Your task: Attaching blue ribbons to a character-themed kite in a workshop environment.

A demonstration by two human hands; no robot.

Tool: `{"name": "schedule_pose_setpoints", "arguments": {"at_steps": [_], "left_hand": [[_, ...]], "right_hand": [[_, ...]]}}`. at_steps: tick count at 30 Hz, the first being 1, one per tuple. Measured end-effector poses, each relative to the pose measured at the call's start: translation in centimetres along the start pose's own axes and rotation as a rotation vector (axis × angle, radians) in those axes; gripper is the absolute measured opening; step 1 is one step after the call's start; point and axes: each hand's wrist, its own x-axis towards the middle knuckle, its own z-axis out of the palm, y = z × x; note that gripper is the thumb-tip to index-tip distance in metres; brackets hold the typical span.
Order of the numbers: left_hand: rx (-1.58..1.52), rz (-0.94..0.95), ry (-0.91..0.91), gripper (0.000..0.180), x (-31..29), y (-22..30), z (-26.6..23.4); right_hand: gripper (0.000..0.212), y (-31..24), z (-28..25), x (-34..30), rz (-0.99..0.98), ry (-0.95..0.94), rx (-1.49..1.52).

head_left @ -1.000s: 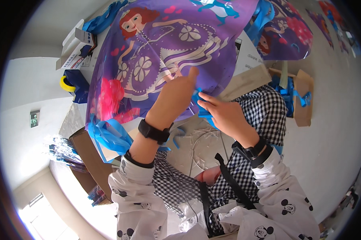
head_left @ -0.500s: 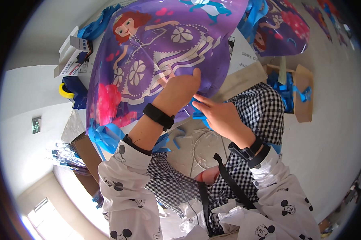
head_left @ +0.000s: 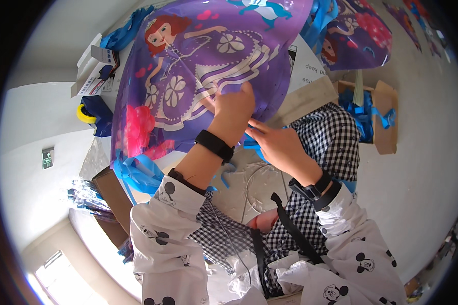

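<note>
A large purple plastic sheet (head_left: 188,71), shaped like a kite and printed with a red-haired figure in a gown, lies spread before me. My left hand (head_left: 233,109) is bent over its near edge, fingers curled under and mostly hidden; what they hold cannot be made out. Just to the right, my right hand (head_left: 279,147) pinches a blue ribbon (head_left: 251,144) close below that edge, its fingertips beside the left hand. More blue ribbon (head_left: 137,173) hangs in loops at the sheet's near left corner.
A similar purple sheet (head_left: 361,38) lies at the far right. Right of my checked-cloth lap (head_left: 325,132) stands a cardboard box (head_left: 386,119) with blue ribbon inside. Yellow tape (head_left: 85,115) and an opened white carton (head_left: 92,71) are at the left. Scraps litter the floor (head_left: 254,183).
My left hand and forearm have shifted slightly right, the hand turning more upright over the sheet's edge. My right hand stays almost in place.
</note>
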Motion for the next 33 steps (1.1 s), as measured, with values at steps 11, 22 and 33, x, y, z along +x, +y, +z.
{"name": "schedule_pose_setpoints", "arguments": {"at_steps": [11,22,33], "left_hand": [[-0.794,-0.284,0.232,0.040,-3.2,-4.7,3.7],[-0.946,-0.243,0.568,0.032,-5.0,-1.2,5.7],[-1.291,-0.096,0.560,0.022,-20.0,5.3,-3.6]], "right_hand": [[0.042,-0.4,-0.1,0.1,0.014,-0.035,0.023],[0.045,-0.5,-2.0,-0.9,0.028,-0.037,0.174],[0.023,-9.0,-22.4,-14.3,0.336,0.554,0.705]]}}
